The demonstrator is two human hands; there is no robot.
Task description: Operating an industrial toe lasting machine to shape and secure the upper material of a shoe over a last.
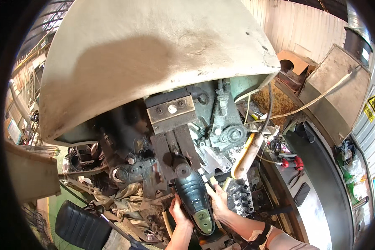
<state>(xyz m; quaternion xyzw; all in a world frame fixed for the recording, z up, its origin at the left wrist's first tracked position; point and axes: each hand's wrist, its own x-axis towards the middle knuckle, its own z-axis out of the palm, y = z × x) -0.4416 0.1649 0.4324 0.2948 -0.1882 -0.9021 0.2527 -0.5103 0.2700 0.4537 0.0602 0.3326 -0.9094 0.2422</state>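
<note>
Seat (78,221) at far left; next, the left hand (181,213), fingers gripping the shoe (192,192) beneath the machine (171,111); the right hand's (219,205) fingers grip its right side; red tool (295,163) on the table (314,212).

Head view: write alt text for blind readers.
Left hand and right hand hold a dark shoe-shaped piece from both sides at a grimy metal machine. A large pale hood spans above; a black ribbed cushion sits lower left.
</note>
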